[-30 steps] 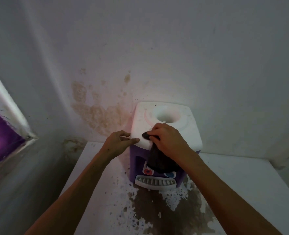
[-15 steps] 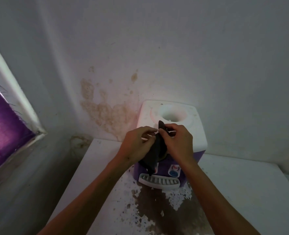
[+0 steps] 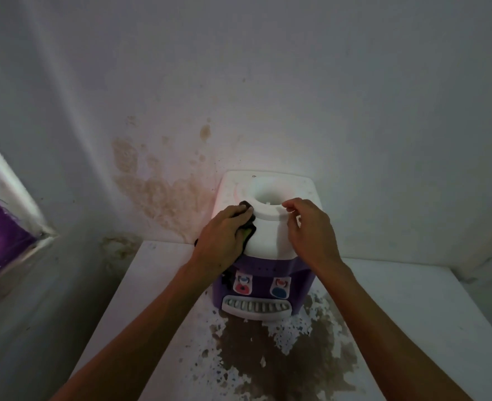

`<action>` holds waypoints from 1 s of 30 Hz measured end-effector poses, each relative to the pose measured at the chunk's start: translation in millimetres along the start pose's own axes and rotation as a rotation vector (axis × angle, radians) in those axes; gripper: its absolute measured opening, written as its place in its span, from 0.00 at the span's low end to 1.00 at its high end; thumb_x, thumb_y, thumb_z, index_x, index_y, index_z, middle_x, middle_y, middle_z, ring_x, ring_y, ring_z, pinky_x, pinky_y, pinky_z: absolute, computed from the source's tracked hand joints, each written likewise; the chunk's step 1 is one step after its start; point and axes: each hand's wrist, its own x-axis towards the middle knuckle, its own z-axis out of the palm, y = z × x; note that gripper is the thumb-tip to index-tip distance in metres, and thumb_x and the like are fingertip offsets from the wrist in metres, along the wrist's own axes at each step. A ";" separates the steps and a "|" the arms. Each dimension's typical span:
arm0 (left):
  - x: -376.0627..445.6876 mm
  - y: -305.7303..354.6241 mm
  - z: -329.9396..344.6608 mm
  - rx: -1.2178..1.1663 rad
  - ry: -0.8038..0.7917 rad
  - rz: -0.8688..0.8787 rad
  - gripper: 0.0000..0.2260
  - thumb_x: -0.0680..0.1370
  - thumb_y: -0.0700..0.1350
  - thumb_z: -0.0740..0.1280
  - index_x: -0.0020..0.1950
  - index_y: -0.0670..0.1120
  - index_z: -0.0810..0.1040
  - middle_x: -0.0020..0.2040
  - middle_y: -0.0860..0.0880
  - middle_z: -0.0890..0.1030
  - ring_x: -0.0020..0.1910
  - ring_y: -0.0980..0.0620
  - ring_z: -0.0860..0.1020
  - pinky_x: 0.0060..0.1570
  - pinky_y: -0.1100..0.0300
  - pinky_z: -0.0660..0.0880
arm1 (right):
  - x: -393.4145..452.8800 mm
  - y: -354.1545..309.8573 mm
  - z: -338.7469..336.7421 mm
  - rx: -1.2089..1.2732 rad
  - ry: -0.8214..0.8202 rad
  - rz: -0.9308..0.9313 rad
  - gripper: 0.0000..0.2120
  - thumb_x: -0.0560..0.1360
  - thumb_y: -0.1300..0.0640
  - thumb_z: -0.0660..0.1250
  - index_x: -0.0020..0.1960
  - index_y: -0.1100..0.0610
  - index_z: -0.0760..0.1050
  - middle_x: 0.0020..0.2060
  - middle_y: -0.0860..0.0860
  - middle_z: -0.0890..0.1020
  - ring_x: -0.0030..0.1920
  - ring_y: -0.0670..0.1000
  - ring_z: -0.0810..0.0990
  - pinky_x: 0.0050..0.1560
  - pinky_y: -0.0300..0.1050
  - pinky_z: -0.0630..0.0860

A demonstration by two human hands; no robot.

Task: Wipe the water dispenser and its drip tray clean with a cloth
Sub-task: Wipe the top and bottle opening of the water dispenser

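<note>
Your left hand pressing the dark cloth onto the water dispenser top, your right hand loosely curled, holding nothing, beside the bottle well, drip tray below.

The water dispenser stands on the table against the wall, drip tray at its front.
</note>
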 end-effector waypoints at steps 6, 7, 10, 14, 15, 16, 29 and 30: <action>-8.7 9.7 -2.5 0.005 -0.203 0.180 0.19 0.82 0.42 0.67 0.73 0.48 0.75 0.75 0.50 0.73 0.72 0.52 0.71 0.72 0.67 0.60 | 1.5 11.2 16.7 -0.085 -0.013 -0.132 0.13 0.78 0.65 0.64 0.59 0.56 0.80 0.54 0.50 0.82 0.57 0.49 0.77 0.52 0.41 0.77; -9.4 10.5 -4.2 0.020 -0.218 0.192 0.20 0.82 0.44 0.67 0.74 0.49 0.74 0.75 0.51 0.72 0.72 0.52 0.71 0.71 0.69 0.59 | 1.4 11.1 18.9 -0.082 -0.001 -0.144 0.12 0.78 0.65 0.63 0.58 0.56 0.81 0.54 0.50 0.82 0.57 0.50 0.77 0.53 0.43 0.78; -4.1 3.2 -13.9 0.092 -0.214 0.129 0.23 0.81 0.56 0.63 0.76 0.52 0.72 0.74 0.51 0.73 0.69 0.51 0.74 0.70 0.59 0.69 | 1.9 10.5 21.8 -0.087 0.020 -0.180 0.11 0.78 0.62 0.63 0.57 0.58 0.82 0.53 0.52 0.83 0.55 0.52 0.78 0.54 0.46 0.78; 7.5 -14.4 -18.8 0.093 -0.109 -0.013 0.20 0.83 0.55 0.63 0.73 0.49 0.75 0.70 0.47 0.78 0.65 0.46 0.77 0.69 0.51 0.72 | 3.9 11.4 18.1 -0.120 0.054 -0.204 0.12 0.76 0.63 0.64 0.54 0.57 0.84 0.50 0.50 0.85 0.51 0.52 0.81 0.51 0.47 0.78; 10.2 -15.9 -16.7 0.109 -0.078 -0.031 0.19 0.83 0.52 0.64 0.73 0.47 0.76 0.71 0.46 0.77 0.67 0.45 0.76 0.70 0.50 0.71 | 5.1 10.1 16.7 -0.128 0.063 -0.203 0.13 0.75 0.63 0.63 0.53 0.57 0.84 0.48 0.50 0.85 0.49 0.52 0.81 0.49 0.46 0.78; 13.1 -15.9 -13.7 0.114 -0.055 -0.040 0.18 0.83 0.50 0.65 0.72 0.46 0.76 0.71 0.45 0.76 0.67 0.44 0.76 0.70 0.50 0.71 | 6.4 8.8 15.4 -0.138 0.072 -0.201 0.14 0.75 0.62 0.62 0.51 0.56 0.85 0.47 0.49 0.85 0.47 0.52 0.82 0.47 0.45 0.77; 9.8 -15.5 -9.5 0.061 -0.141 0.164 0.17 0.83 0.48 0.62 0.70 0.49 0.79 0.70 0.48 0.78 0.67 0.46 0.78 0.67 0.49 0.75 | 14.8 6.2 19.8 -0.205 0.087 -0.160 0.07 0.77 0.60 0.67 0.47 0.54 0.85 0.42 0.47 0.84 0.41 0.50 0.81 0.41 0.38 0.69; 14.3 -17.5 -11.8 0.062 -0.130 0.157 0.17 0.82 0.48 0.63 0.69 0.49 0.80 0.68 0.48 0.79 0.65 0.45 0.78 0.66 0.50 0.76 | 15.4 5.2 19.3 -0.211 0.088 -0.163 0.07 0.77 0.60 0.67 0.47 0.54 0.85 0.42 0.47 0.84 0.41 0.50 0.81 0.40 0.39 0.68</action>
